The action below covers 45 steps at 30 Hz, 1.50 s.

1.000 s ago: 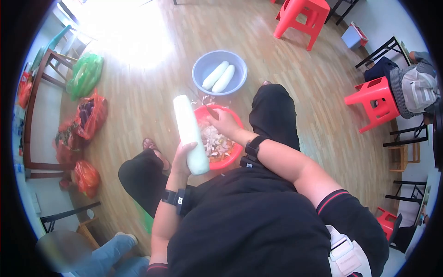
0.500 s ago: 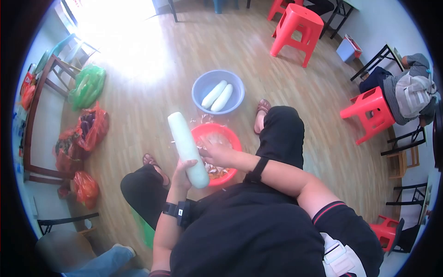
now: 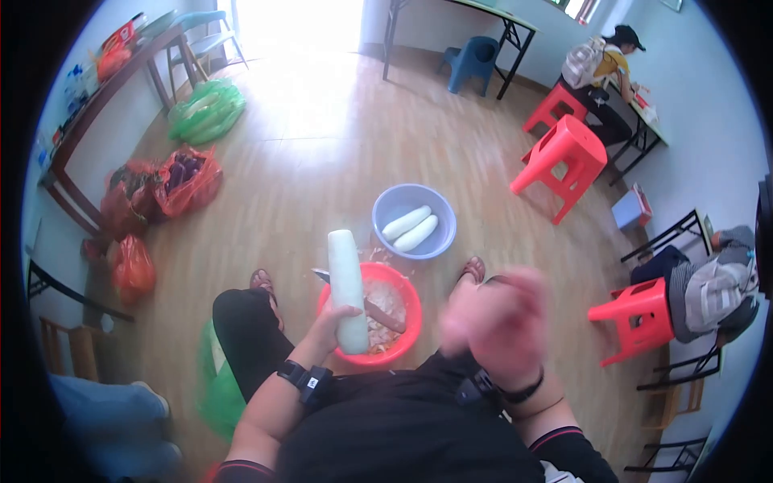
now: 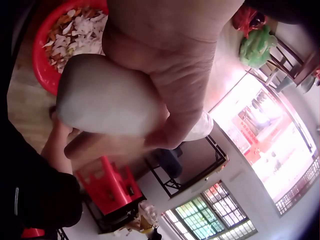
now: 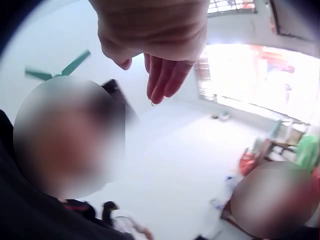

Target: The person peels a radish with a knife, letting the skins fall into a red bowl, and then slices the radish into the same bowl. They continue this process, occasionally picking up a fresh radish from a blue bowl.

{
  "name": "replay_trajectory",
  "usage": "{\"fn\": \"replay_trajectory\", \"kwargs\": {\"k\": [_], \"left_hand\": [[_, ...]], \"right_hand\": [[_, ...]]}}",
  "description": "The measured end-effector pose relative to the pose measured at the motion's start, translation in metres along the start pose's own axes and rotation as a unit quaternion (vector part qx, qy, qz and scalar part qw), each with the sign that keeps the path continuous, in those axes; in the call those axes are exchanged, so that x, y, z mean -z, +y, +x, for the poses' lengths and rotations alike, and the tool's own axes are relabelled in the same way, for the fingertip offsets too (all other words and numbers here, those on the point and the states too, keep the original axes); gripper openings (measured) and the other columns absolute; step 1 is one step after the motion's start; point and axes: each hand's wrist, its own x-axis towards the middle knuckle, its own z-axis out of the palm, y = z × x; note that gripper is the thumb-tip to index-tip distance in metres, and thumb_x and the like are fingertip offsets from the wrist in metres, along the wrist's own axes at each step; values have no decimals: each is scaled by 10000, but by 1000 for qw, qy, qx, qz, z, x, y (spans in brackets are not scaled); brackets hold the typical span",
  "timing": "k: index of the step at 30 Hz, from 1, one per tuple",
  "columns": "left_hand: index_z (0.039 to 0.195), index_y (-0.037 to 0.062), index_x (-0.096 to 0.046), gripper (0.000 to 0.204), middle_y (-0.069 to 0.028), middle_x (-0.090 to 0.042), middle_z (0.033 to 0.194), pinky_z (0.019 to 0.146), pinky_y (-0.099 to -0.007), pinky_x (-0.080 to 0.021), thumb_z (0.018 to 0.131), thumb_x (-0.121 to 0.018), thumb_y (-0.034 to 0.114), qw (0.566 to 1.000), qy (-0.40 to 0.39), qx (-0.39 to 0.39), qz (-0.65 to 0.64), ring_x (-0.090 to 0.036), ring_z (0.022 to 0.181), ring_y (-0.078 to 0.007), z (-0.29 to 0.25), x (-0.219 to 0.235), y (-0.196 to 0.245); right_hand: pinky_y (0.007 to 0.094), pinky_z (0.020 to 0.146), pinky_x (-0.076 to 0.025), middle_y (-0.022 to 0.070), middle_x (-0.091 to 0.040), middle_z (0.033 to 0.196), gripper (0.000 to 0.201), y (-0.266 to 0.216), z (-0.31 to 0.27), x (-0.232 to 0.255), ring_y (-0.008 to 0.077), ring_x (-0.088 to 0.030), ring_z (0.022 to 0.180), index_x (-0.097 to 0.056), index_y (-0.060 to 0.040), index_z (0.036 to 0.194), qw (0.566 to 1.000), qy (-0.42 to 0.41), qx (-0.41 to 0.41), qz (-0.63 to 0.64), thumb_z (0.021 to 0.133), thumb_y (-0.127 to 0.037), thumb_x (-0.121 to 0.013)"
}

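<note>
My left hand (image 3: pixel 326 328) grips a long pale green-white vegetable (image 3: pixel 345 278) near its lower end, over a red basin (image 3: pixel 413 314) of pale and orange scraps. A knife-like tool lies crosswise behind the vegetable, its brown handle (image 3: pixel 385 315) on the right and its dark tip (image 3: pixel 320 275) on the left; what supports it is hidden. The left wrist view shows the hand (image 4: pixel 165 60) wrapped over the vegetable (image 4: pixel 110 97). My right hand (image 3: pixel 503 322) is raised and blurred, away from the basin. In the right wrist view that hand (image 5: pixel 152 40) has extended fingers and nothing in them.
A blue basin (image 3: pixel 447 241) with two pale vegetables stands beyond the red one. Green (image 3: pixel 208 111) and red bags (image 3: pixel 189 181) lie on the left. Red stools (image 3: pixel 564 161), tables and seated people are on the right. My knees flank the red basin.
My right hand has left the tool and the basin and risen to the right. The left hand still holds the vegetable, now more upright. The head view has tilted up, showing more of the room.
</note>
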Motion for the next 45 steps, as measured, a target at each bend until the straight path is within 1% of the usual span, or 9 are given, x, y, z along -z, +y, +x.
{"fn": "replay_trajectory", "kwargs": {"k": [4,5,8,18,20,25,30,37,45], "left_hand": [[1269,36,-397,679,-112,-530,1092,818,-407,-526,651,-673,92,999,4,17,26,-599,951,-251,0,2,0],[1269,36,-397,679,-112,-530,1092,818,-407,-526,651,-673,92,1000,5,12,23,-599,951,-251,1,3,0],[1269,39,-398,674,-109,-527,1075,811,-403,-522,652,-665,87,1000,8,4,21,-599,940,-248,2,9,-7],[1220,39,-427,590,-104,-534,1032,815,-391,-508,681,-666,49,1000,10,11,9,-594,927,-234,2,15,-10],[1223,48,-421,605,-102,-534,1019,810,-390,-513,668,-663,51,1000,15,10,13,-606,902,-240,5,17,-9],[1219,53,-423,609,-96,-536,1015,812,-386,-513,662,-670,48,1000,11,-7,15,-603,891,-228,5,16,-9],[1213,44,-442,592,-99,-533,1047,832,-378,-498,669,-676,50,1000,2,12,19,-583,942,-223,4,16,-8],[1250,49,-424,653,-89,-525,1052,840,-357,-493,653,-688,51,998,-36,-5,56,-575,970,-211,6,16,-9],[1249,46,-435,663,-89,-524,1076,860,-359,-478,647,-712,63,997,-36,6,72,-547,1017,-201,-1,6,-2]], "right_hand": [[399,501,-499,138,-599,833,341,-40,12,-67,282,-578,633,-521,-205,1213,959,8,241,146,972,-406,-385],[405,611,-543,124,-628,959,442,-43,18,-59,261,-630,735,-328,-17,1359,938,-112,292,147,982,-234,-408],[397,845,-534,90,-620,1161,418,-37,28,-60,264,-583,1037,-385,-138,1371,914,-264,224,212,988,-298,-430],[356,774,-560,117,-649,1054,353,-71,23,-59,261,-637,915,-462,-130,1323,962,-212,-11,174,990,-243,-434],[356,782,-561,121,-653,1051,350,-79,29,-57,262,-642,914,-471,-120,1317,932,-273,-155,184,989,-238,-439],[360,785,-561,132,-650,1065,366,-55,36,-62,270,-647,912,-465,-96,1316,941,-279,-18,191,984,-251,-452],[362,748,-564,181,-657,1021,373,-84,44,-59,268,-646,835,-466,-96,1310,907,-299,-215,207,979,-268,-471],[386,785,-550,156,-667,981,340,-34,42,-54,281,-637,878,-512,-139,1262,933,-271,-31,236,970,-312,-493],[424,873,-525,123,-660,1087,318,-53,45,-59,285,-620,1021,-491,-67,1263,909,-282,7,308,1009,-191,-345]]}}
